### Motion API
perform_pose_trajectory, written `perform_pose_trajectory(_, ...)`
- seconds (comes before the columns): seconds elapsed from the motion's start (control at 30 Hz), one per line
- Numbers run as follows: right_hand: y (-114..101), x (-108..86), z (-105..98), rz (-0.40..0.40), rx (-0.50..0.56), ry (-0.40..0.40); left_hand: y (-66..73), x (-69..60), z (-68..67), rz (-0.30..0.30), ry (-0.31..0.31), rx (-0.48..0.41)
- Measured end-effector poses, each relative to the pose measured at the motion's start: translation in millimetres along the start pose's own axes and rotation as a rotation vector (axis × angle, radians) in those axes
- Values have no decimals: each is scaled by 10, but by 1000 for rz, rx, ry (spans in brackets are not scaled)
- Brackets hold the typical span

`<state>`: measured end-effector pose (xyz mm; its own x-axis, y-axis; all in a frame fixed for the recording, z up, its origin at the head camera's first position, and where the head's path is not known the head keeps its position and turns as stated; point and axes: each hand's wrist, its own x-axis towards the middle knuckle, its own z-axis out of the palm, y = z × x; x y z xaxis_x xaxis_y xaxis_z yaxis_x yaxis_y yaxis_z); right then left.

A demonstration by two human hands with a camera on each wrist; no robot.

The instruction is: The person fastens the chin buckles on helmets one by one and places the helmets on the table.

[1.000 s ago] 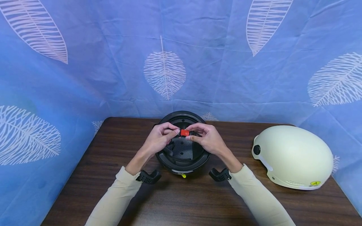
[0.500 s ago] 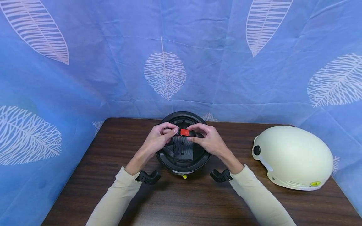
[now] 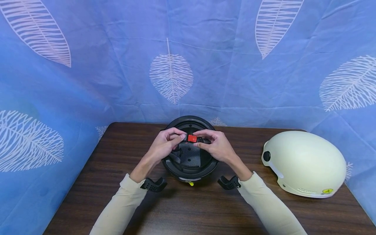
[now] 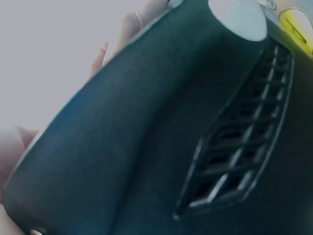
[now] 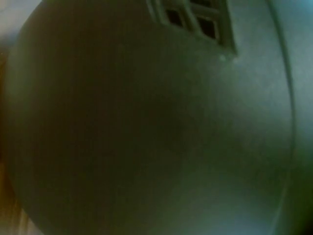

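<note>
A dark helmet (image 3: 189,169) lies upside down on the table, its black mesh-lined inside facing up. Over its opening is a chin-strap buckle (image 3: 192,138) with a red part and black ends. My left hand (image 3: 164,143) pinches the buckle's dark left end between thumb and fingers. On the other side, my right hand (image 3: 216,143) pinches the black right end beside the red part. The helmet's shell (image 4: 122,112) with its vent grille fills the left wrist view and hides most of that hand. In the right wrist view the blurred shell (image 5: 146,122) hides the right hand.
A cream helmet (image 3: 305,163) rests dome up at the table's right side. The dark wood table (image 3: 188,209) runs back to a blue leaf-patterned cloth (image 3: 205,81). A yellow tab (image 3: 191,183) pokes out at the dark helmet's near rim.
Both hands stay in nearly the same place. The red part of the buckle tilts slightly, its right end lower, and more of the left black end shows at my left fingertips.
</note>
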<state>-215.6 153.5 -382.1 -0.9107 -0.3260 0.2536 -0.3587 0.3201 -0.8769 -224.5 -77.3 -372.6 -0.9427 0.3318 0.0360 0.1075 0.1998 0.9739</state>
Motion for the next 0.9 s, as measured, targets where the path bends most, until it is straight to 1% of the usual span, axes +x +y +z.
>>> perform_pose_trajectory(0.13, -56, -11, 4, 16, -17, -4, 6, -5, 7, 14, -10, 19)
perform_pose_trajectory(0.3, -283, -64, -14, 19, -16, -17, 2, -5, 16, 24, -18, 28)
perform_pose_trajectory(0.37, -343, -81, -19, 16, -16, -19, -1, -5, 21, 29, -24, 33)
perform_pose_trajectory(0.63, -342, -91, -23, 18, -41, -24, 0, -9, 24, 26, -31, 43)
perform_pose_trajectory(0.9, -349, -94, -29, 29, -30, -31, 8, -10, 19, 25, -37, 51)
